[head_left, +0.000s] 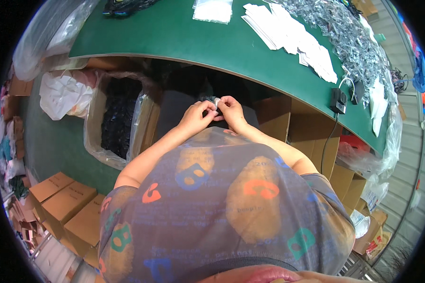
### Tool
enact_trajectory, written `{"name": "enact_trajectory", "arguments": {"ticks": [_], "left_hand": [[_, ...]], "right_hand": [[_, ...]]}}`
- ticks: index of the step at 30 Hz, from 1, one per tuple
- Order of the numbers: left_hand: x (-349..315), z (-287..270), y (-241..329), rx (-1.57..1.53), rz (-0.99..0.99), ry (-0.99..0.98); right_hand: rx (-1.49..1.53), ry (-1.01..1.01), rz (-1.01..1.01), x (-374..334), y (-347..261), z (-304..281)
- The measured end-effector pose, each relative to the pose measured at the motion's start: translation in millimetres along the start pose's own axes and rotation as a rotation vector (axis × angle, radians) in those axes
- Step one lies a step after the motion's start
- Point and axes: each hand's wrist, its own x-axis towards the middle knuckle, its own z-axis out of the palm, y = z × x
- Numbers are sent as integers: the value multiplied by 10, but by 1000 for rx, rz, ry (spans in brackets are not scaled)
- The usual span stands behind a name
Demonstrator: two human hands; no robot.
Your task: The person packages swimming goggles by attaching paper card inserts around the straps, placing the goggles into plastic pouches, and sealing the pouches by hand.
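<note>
My left hand (197, 116) and my right hand (232, 113) meet in front of my body, just below the near edge of the green table (160, 35). The fingers of both are closed in a pinch. Between the fingertips shows a small whitish, shiny piece (216, 101), too small and too covered to name. Something greyish lies right behind it against my dark lap. My fingers hide most of what they hold.
White paper slips (288, 28) and a heap of clear plastic packets (352, 42) lie on the table, with a black power adapter (338, 101) at its right edge. Left of me stands a plastic-lined carton (93, 125) of dark items. Closed cardboard boxes (70, 203) stand lower left.
</note>
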Motion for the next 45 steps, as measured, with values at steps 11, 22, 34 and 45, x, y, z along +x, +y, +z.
{"name": "enact_trajectory", "arguments": {"ticks": [11, 22, 34, 45], "left_hand": [[0, -98, 111, 31, -302, 15], [-200, -672, 757, -1046, -458, -358], [-164, -1156, 1033, -106, 243, 49], [69, -779, 1293, -207, 200, 8]], "right_hand": [[-474, -100, -291, -301, -303, -225], [-142, -408, -586, -399, -979, -177], [-21, -357, 30, -392, -341, -128], [-70, -313, 10, -451, -233, -128]]}}
